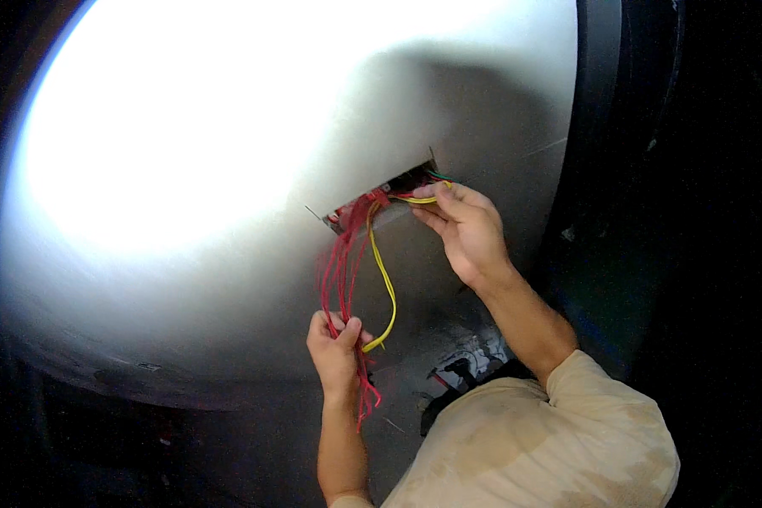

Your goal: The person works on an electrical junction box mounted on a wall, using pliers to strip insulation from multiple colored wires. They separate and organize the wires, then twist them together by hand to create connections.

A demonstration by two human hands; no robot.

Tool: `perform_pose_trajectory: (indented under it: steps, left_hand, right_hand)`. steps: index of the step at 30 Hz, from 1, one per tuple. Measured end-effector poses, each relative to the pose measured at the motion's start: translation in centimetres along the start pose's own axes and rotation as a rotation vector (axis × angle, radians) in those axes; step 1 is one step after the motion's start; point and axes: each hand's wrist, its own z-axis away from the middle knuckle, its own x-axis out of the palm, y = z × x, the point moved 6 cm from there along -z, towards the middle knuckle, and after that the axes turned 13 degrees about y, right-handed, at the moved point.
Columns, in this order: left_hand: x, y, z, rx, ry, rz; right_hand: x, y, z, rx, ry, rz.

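A rectangular opening [408, 175] in a curved grey metal surface [483, 110] has red, yellow and green wires coming out of it. My left hand [334, 356] is closed on the long bundle of red wires [343, 271] below the opening, with their loose ends dangling past my fingers. A yellow wire loop [389, 288] hangs down to that hand. My right hand [466, 224] pinches yellow and red wires at the opening's right end, close by the green wires [440, 176].
Bright glare covers the upper left of the metal surface. Around its rim is darkness, with a dark curved edge [597, 76] at the right. Some small dark items [461, 368] lie low on the surface, beside my body.
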Motion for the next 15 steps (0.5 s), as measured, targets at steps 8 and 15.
perform_pose_trajectory:
  steps: [8, 15]
  left_hand:
    - [1.3, 0.6, 1.7, -0.189, -0.342, 0.162]
    - [0.5, 0.6, 1.1, -0.048, -0.217, -0.278]
  right_hand:
    - [-1.5, 3.0, 0.9, -0.436, 0.104, 0.164]
    - [-1.7, 3.4, 0.7, -0.380, 0.168, 0.031]
